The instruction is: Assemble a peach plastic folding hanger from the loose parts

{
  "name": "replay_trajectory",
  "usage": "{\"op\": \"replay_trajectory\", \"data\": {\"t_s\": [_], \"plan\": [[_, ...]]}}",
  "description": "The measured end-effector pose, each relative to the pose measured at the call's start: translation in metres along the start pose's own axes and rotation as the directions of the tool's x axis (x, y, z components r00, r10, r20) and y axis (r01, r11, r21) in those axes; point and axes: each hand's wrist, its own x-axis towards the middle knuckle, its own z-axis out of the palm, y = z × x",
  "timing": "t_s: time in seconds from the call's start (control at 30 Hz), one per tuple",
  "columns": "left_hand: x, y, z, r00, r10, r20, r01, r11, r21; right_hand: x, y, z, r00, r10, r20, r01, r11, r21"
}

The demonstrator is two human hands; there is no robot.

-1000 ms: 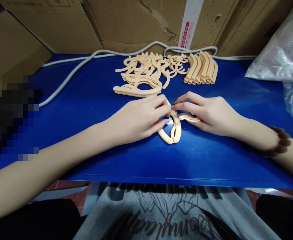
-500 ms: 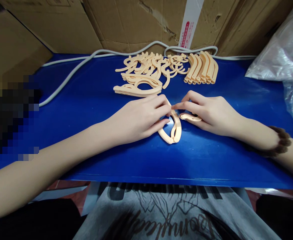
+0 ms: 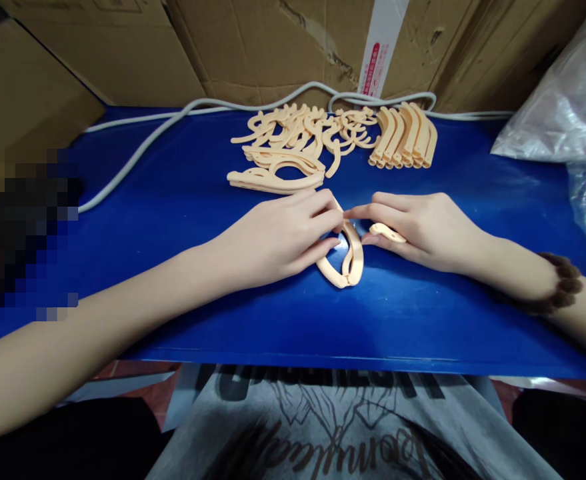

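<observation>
Left hand [image 3: 295,233] fingers grip curved frame [image 3: 355,257], centre frame on bench [image 3: 273,320]; its lower ends meet. Right hand [image 3: 425,223] fingers pinch small piece [image 3: 387,233], separate from it. Upper centre: similar frames [image 3: 273,181] look assembled; loose pieces [image 3: 293,130] lie unjoined.

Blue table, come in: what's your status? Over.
Left hand holding curved frame. Right hand holding small pale piece, index finger by the frame. Stacked pieces close beyond left hand.
</observation>
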Motion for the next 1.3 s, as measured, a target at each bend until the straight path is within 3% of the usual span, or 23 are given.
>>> {"op": "replay_trajectory", "data": {"t_s": [0.3,0.8,1.3], "plan": [[0.0,0.0,0.001,1.0,0.018,-0.022,-0.018,1.0,-0.01,-0.001,0.001,0.0,0.994,0.111,0.019,-0.112,0.993,0.045],[0.0,0.001,0.0,0.999,0.017,-0.027,-0.017,1.0,-0.011,0.002,-0.005,-0.002,0.983,0.171,0.067,-0.172,0.985,0.007],[0.0,0.002,-0.002,0.999,-0.018,-0.049,0.018,1.0,-0.011,0.003,-0.009,0.001,0.952,0.307,-0.011,-0.307,0.948,-0.081]]}}
